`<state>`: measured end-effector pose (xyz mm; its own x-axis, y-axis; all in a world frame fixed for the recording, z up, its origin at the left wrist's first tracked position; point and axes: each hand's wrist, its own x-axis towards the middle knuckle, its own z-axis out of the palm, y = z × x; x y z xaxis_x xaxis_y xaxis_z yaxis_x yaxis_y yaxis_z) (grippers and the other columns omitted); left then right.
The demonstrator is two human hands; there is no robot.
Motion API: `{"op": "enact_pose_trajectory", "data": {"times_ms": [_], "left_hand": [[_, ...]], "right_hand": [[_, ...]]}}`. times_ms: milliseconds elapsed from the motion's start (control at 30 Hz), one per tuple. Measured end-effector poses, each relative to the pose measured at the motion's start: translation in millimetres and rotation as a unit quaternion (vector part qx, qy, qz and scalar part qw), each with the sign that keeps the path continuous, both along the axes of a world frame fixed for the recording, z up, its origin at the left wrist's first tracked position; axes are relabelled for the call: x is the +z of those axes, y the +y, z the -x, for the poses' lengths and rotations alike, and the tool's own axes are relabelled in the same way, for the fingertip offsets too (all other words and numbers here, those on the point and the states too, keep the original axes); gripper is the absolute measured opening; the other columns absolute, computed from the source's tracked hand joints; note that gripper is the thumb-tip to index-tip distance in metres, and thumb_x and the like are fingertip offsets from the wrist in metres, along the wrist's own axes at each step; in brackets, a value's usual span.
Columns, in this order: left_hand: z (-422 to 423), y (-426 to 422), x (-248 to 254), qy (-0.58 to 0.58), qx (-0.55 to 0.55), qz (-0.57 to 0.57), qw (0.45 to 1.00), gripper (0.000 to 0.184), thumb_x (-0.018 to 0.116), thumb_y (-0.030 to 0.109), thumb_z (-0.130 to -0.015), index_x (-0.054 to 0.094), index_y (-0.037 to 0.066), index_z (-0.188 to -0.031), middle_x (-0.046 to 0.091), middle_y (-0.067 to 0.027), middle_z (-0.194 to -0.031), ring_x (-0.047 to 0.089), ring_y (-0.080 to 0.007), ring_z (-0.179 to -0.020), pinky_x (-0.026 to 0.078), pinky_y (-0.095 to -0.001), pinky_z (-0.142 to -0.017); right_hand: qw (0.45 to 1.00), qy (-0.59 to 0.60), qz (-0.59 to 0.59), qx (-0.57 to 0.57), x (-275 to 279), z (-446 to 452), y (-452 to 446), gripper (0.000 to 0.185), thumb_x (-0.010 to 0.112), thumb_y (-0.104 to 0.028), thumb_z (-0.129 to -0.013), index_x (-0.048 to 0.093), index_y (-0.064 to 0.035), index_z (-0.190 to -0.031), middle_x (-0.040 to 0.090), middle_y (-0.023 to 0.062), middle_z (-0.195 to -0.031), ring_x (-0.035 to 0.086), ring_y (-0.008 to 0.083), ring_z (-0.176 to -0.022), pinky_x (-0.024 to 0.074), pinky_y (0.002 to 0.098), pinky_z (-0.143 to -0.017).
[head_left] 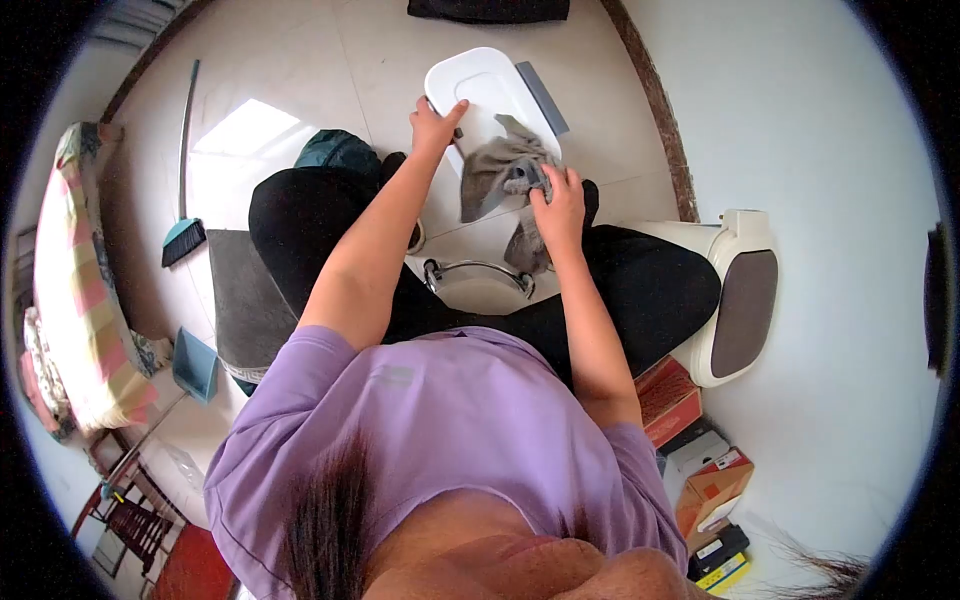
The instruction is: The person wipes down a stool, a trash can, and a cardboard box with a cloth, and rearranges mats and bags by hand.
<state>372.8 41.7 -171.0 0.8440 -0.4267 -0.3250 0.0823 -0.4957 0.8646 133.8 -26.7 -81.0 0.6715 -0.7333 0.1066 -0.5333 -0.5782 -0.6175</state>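
Observation:
My left hand grips the left edge of a white plastic tub, thumb on its inner side and fingers around the outside. A grey flap or handle sticks out from the tub's right side. My right hand is closed on a crumpled grey cloth. The cloth lies across the tub's near end and hangs down towards me. What lies under the cloth is hidden. Both hands are in front of my bent knees.
A curved chrome bar lies between my knees. On the left are a broom, a blue dustpan and a draped bed. To the right are a white appliance with a grey panel and several boxes along the wall.

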Motion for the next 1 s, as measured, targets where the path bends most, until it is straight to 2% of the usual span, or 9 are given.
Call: {"op": "enact_pose_trajectory", "data": {"times_ms": [133, 233, 333, 500, 700, 767, 800, 933, 1000], "left_hand": [[0.2, 11.6, 6.6, 0.076, 0.057, 0.024, 0.995, 0.091, 0.071, 0.049, -0.071, 0.029, 0.001, -0.135, 0.047, -0.0259, -0.118, 0.057, -0.0327, -0.099, 0.052, -0.0396, -0.075], [2.5, 15.9, 31.6, 0.137, 0.053, 0.028, 0.989, 0.080, 0.067, 0.042, -0.077, 0.030, 0.002, -0.135, 0.050, -0.0185, -0.116, 0.058, -0.0263, -0.094, 0.053, -0.0370, -0.067], [-2.1, 19.5, 18.3, 0.186, 0.065, 0.059, 0.979, 0.075, 0.066, 0.039, -0.078, 0.032, 0.002, -0.134, 0.049, -0.0180, -0.118, 0.057, -0.0276, -0.095, 0.053, -0.0362, -0.065], [24.7, 12.0, 7.1, -0.056, 0.040, -0.085, 0.994, 0.080, 0.070, 0.040, -0.071, 0.035, -0.004, -0.128, 0.039, -0.0337, -0.119, 0.045, -0.0462, -0.107, 0.038, -0.0459, -0.094], [36.4, 24.1, 7.1, -0.009, 0.101, -0.034, 0.994, 0.069, 0.060, 0.043, -0.083, 0.036, -0.002, -0.129, 0.052, -0.0234, -0.117, 0.051, -0.0352, -0.107, 0.042, -0.0428, -0.088], [40.8, 24.8, 21.6, 0.026, 0.113, -0.010, 0.993, 0.066, 0.056, 0.042, -0.087, 0.035, -0.002, -0.131, 0.052, -0.0224, -0.118, 0.052, -0.0339, -0.106, 0.043, -0.0420, -0.087], [42.9, 25.3, 27.3, 0.063, 0.129, 0.014, 0.990, 0.063, 0.052, 0.041, -0.090, 0.035, -0.001, -0.132, 0.052, -0.0214, -0.119, 0.053, -0.0326, -0.105, 0.043, -0.0413, -0.086], [14.1, 37.9, 12.4, 0.164, 0.118, 0.154, 0.967, 0.062, 0.054, 0.038, -0.090, 0.034, 0.002, -0.135, 0.052, -0.0169, -0.122, 0.053, -0.0270, -0.104, 0.045, -0.0371, -0.087], [2.8, 44.9, 17.3, 0.177, 0.134, 0.171, 0.960, 0.061, 0.058, 0.037, -0.088, 0.038, 0.002, -0.134, 0.055, -0.0159, -0.119, 0.055, -0.0242, -0.101, 0.045, -0.0340, -0.086]], "right_hand": [[0.999, 0.019, -0.002, 0.027, -16.4, -2.7, 14.3, 0.033, 0.062, -0.013, -0.074, 0.060, -0.0102, -0.107, 0.049, 0.0169, -0.116, 0.050, 0.0348, -0.107, 0.0419, 0.0423, -0.090], [0.971, 0.008, -0.166, 0.173, 8.5, -20.6, 32.7, 0.033, 0.063, -0.014, -0.073, 0.060, -0.0157, -0.106, 0.048, 0.0182, -0.116, 0.049, 0.0366, -0.107, 0.0419, 0.0434, -0.091], [0.994, -0.065, -0.023, 0.088, 30.9, -42.2, 20.3, 0.034, 0.063, -0.013, -0.073, 0.060, -0.0147, -0.106, 0.049, 0.0180, -0.115, 0.048, 0.0353, -0.107, 0.0416, 0.0427, -0.091], [0.994, -0.011, 0.099, 0.036, 11.8, -69.7, -8.4, 0.041, 0.069, -0.013, -0.070, 0.058, -0.0119, -0.110, 0.046, 0.0187, -0.121, 0.046, 0.0383, -0.108, 0.0428, 0.0433, -0.089], [0.986, 0.024, 0.020, 0.164, -6.0, -48.7, 30.5, 0.042, 0.072, -0.012, -0.065, 0.058, -0.0107, -0.104, 0.048, 0.0155, -0.119, 0.050, 0.0354, -0.104, 0.0445, 0.0428, -0.087], [0.978, -0.076, -0.162, 0.109, -11.1, -32.8, 37.1, 0.042, 0.069, -0.013, -0.067, 0.057, -0.0085, -0.107, 0.050, 0.0143, -0.116, 0.053, 0.0318, -0.101, 0.0442, 0.0401, -0.086], [0.978, -0.077, -0.163, 0.105, -13.3, -25.0, 35.5, 0.042, 0.069, -0.013, -0.067, 0.057, -0.0085, -0.107, 0.050, 0.0143, -0.116, 0.053, 0.0318, -0.101, 0.0442, 0.0401, -0.086], [0.910, -0.216, -0.256, -0.246, -31.0, 5.6, -3.0, 0.045, 0.066, -0.019, -0.074, 0.053, -0.0001, -0.112, 0.052, 0.0143, -0.111, 0.053, 0.0287, -0.102, 0.0412, 0.0365, -0.087], [0.915, -0.206, -0.210, -0.276, -38.7, 12.2, -29.3, 0.047, 0.066, -0.020, -0.074, 0.052, 0.0003, -0.114, 0.053, 0.0170, -0.112, 0.052, 0.0287, -0.104, 0.0398, 0.0365, -0.090]]}}
